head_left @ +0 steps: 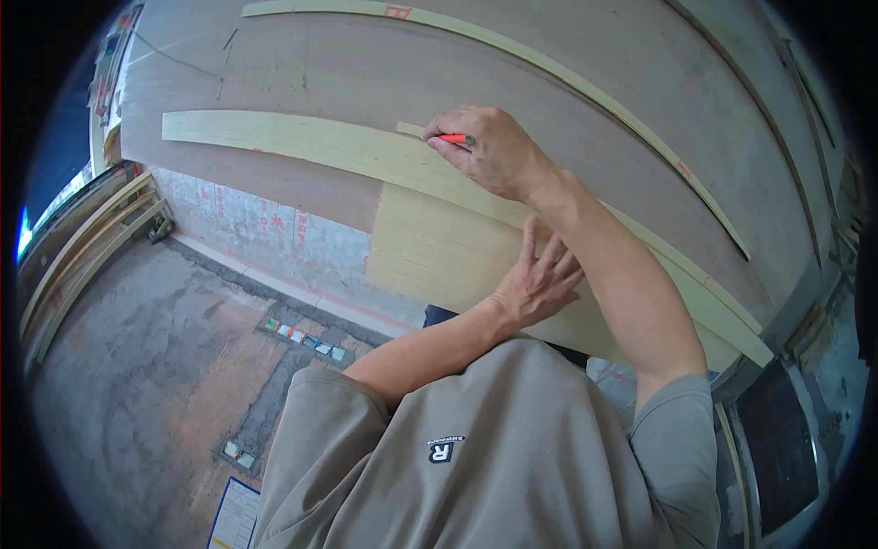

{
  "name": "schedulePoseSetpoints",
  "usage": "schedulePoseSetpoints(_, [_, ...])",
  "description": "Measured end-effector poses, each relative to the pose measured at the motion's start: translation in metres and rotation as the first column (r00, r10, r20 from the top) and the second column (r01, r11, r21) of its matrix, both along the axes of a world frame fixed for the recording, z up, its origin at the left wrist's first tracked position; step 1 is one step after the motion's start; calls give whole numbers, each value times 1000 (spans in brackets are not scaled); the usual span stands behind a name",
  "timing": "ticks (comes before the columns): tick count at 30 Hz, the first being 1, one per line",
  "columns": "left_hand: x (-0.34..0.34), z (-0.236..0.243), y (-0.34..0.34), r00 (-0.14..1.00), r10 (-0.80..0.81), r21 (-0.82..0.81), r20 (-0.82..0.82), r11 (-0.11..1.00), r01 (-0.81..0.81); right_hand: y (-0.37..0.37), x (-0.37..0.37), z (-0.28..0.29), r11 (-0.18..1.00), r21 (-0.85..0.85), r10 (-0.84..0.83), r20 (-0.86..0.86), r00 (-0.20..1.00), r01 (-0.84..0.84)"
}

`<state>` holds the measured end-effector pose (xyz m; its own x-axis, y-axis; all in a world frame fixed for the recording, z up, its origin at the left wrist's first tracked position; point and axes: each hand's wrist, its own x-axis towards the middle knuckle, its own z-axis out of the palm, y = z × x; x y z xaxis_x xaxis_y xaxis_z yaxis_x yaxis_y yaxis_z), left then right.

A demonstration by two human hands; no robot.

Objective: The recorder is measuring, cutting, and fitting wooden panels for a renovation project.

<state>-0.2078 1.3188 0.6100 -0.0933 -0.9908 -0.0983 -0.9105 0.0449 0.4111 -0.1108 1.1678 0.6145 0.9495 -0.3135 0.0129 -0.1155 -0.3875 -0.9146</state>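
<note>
Red pencil [452,139] in right hand [489,151] over pale smooth plywood panel [439,252]

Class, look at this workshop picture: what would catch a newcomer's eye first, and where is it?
The right hand, near the top centre, grips a red pencil against a long pale wood strip. Just below it, the left hand presses flat on a pale plywood sheet lying on the big brown board.
</note>
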Motion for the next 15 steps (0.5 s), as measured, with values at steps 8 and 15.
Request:
schedulePoseSetpoints(8, [-3,1,2,987,115,29,110,992,-119,-57,-162,22,996,-4,87,-208,974,-89])
schedulePoseSetpoints(15, [-11,8,-10,980,59,13,190,998,-63,-133,-411,44,994,-106,-40,-378,925,0])
